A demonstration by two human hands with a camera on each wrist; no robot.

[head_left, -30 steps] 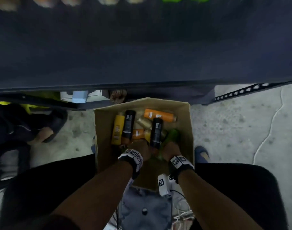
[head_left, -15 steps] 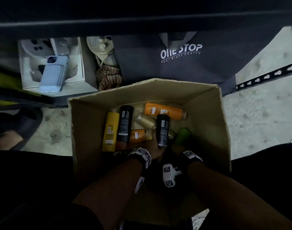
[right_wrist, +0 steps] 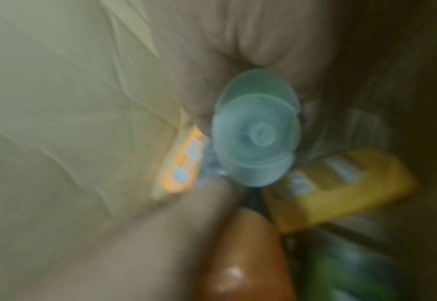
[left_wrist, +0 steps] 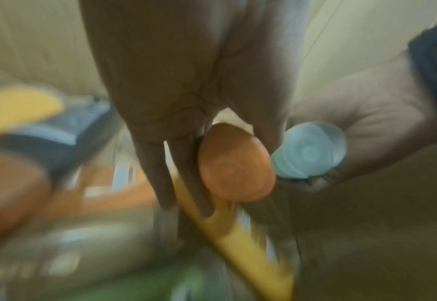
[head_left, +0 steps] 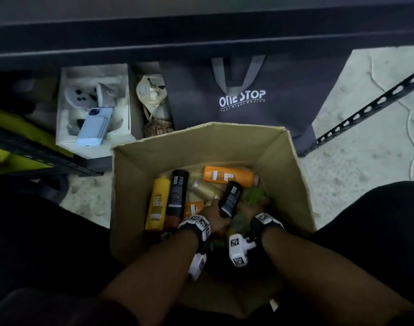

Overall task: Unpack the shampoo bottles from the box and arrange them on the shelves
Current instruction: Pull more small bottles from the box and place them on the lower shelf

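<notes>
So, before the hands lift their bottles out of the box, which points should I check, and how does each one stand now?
1. Left hand holds the black bottle: ok.
2. Right hand grips the green bottle, fingers curled near its clear cap: ok.
3. Both grips firm enough: cannot tell, the wrist views are blurred.
4. Way up out of the box is open: ok.
5. Free place to set them down: cannot tell, not in view.
</notes>
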